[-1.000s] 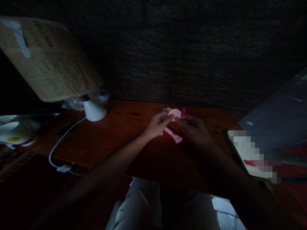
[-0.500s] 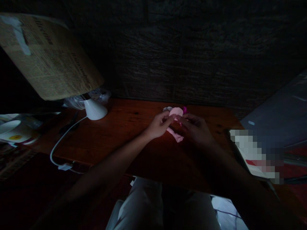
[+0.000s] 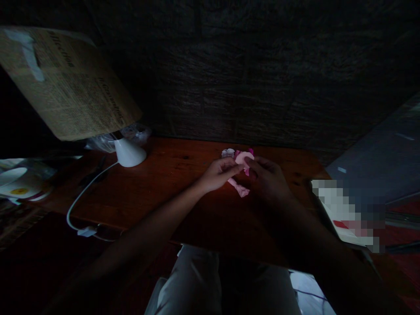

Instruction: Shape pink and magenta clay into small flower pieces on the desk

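Between my two hands is a pale pink, flat, rounded piece (image 3: 243, 157) that looks like a paper petal. My left hand (image 3: 216, 175) pinches its near left edge with thumb and fingers. From the other side, my right hand (image 3: 271, 178) presses its thumb onto the face of the piece, its fingers curled behind. A crumpled light pink strip (image 3: 241, 190) lies on the table just below the hands. Bright magenta bits (image 3: 251, 151) and a whitish rounded item (image 3: 227, 153) show behind the held piece, partly hidden.
A wooden table (image 3: 170, 175) runs along a dark brick wall (image 3: 216, 87). On the left stand a lamp with a white base (image 3: 130, 153) and paper shade (image 3: 75, 87), its cord (image 3: 74, 205), and a white cup (image 3: 16, 181). A book-like object (image 3: 344, 223), partly pixelated, lies on the right.
The pink piece has tilted and shifted slightly right and down in my fingers. My right thumb now lies further over its face. More of the magenta and whitish items behind shows.
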A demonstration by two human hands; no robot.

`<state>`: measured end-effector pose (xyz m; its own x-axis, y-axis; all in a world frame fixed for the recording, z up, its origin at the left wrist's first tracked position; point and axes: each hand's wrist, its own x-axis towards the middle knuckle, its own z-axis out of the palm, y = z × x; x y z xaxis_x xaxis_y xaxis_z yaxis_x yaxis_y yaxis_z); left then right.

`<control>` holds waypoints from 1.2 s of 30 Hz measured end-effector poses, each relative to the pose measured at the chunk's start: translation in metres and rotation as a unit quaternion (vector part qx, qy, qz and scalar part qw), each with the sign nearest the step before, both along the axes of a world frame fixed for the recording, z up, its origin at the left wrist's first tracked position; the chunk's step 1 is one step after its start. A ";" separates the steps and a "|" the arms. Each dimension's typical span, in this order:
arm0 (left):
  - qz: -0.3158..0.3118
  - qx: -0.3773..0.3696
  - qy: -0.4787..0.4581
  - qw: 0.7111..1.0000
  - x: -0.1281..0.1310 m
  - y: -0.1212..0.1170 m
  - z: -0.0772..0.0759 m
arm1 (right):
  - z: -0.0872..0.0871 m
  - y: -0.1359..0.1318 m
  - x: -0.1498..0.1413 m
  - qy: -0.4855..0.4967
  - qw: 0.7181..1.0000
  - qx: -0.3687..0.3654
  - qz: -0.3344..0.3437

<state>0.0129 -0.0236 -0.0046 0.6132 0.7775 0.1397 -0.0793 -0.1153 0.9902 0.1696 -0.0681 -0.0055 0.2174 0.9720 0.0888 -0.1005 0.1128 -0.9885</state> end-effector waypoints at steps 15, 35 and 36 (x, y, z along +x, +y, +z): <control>0.045 0.057 0.005 0.997 0.000 0.004 -0.007 | 0.008 -0.007 -0.002 -0.092 0.995 -0.016 0.026; 0.055 0.090 -0.001 0.994 -0.002 0.003 -0.004 | 0.002 -0.005 -0.006 -0.091 0.995 -0.003 0.029; 0.048 0.079 -0.005 0.996 -0.001 0.003 -0.004 | 0.002 -0.005 -0.006 -0.084 0.996 -0.006 0.029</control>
